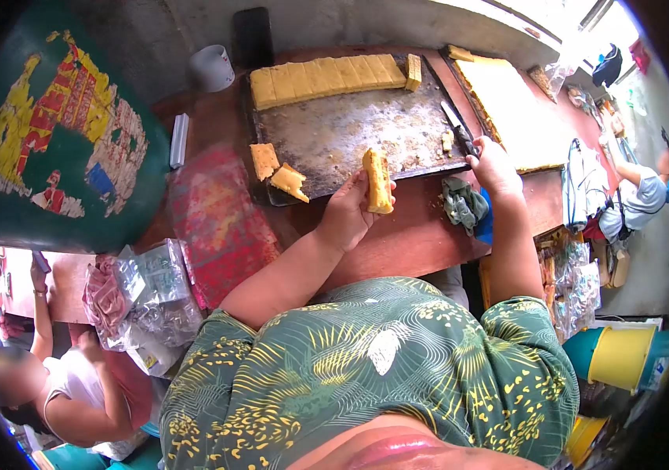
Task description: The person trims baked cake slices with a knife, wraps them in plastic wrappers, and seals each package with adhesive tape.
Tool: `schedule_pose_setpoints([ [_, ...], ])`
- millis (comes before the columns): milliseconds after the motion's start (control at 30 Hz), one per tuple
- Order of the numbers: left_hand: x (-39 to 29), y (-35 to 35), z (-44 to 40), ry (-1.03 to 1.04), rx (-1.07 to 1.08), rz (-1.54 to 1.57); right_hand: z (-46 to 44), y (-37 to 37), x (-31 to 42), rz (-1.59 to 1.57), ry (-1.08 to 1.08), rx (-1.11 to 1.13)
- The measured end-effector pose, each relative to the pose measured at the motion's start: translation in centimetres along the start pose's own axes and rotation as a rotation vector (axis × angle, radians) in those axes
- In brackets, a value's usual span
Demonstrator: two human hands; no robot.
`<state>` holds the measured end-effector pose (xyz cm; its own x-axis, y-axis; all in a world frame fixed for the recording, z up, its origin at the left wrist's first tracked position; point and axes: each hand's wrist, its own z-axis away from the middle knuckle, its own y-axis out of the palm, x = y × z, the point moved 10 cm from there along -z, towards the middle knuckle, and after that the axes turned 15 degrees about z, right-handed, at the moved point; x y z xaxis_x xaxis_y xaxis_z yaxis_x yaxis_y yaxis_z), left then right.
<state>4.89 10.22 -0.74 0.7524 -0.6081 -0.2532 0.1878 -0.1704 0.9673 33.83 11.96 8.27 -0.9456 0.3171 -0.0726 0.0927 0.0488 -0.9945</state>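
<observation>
My left hand (pixel 348 210) grips a yellow slice of sponge cake (pixel 378 182), held up over the front edge of a dark baking tray (pixel 326 141). In my right hand (pixel 496 168), a knife (pixel 456 121) with a dark handle points away from me over the tray's right edge. A row of cut cake slices (pixel 326 78) lines the back of the tray, with one slice (pixel 413 72) standing apart at its right end. Two broken cake pieces (pixel 264 161) lie at the tray's front left corner. A small cake scrap (pixel 448 141) sits near the knife.
Right of the tray is another tray of pale sheet cake (pixel 507 110). A crumpled grey cloth (pixel 464 205) lies at the table's front edge. A white cup (pixel 212 69) stands at the back left, near a large green drum (pixel 52 157). Another person (pixel 76 392) sits at lower left.
</observation>
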Motion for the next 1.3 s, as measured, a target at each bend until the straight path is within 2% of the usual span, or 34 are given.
schedule_pose_setpoints([
  [100,-0.2,0.0,-0.2,-0.045,-0.005,0.076,0.2,0.6,-0.3,-0.066,0.094,0.091],
  [300,-0.3,0.1,0.0,-0.067,-0.021,0.119,0.1,-0.3,-3.0,-0.067,-0.037,-0.393],
  [333,-0.3,0.2,0.2,-0.068,-0.028,0.120,0.7,-1.2,-2.3,-0.162,-0.090,-0.459],
  [367,-0.4,0.0,0.3,-0.045,-0.070,0.058,1.2,-0.8,-1.9,-0.262,-0.105,-0.396],
  [433,-0.7,-0.2,0.6,-0.004,-0.154,-0.065,4.9,-5.3,3.5,-0.458,-0.131,-0.266],
  [500,-0.6,0.1,0.7,0.027,-0.127,-0.088,7.5,-5.9,7.3,-0.565,-0.216,-0.065],
  [567,-0.6,0.2,0.6,0.046,-0.116,-0.093,10.8,-8.2,10.9,-0.622,-0.450,-0.259],
  [667,-0.7,-0.1,0.7,0.052,-0.130,-0.062,12.8,-8.8,13.7,-0.522,-0.630,-0.118],
  [800,-0.7,0.0,0.8,0.042,-0.109,-0.015,12.6,-8.2,13.8,-0.532,-0.606,-0.100],
  [900,-0.7,0.3,0.8,0.052,-0.081,-0.020,12.3,-8.3,13.4,-0.515,-0.638,-0.175],
  [1300,-1.2,0.8,0.9,0.040,-0.073,-0.003,10.9,-7.6,11.2,-0.553,-0.590,-0.124],
])
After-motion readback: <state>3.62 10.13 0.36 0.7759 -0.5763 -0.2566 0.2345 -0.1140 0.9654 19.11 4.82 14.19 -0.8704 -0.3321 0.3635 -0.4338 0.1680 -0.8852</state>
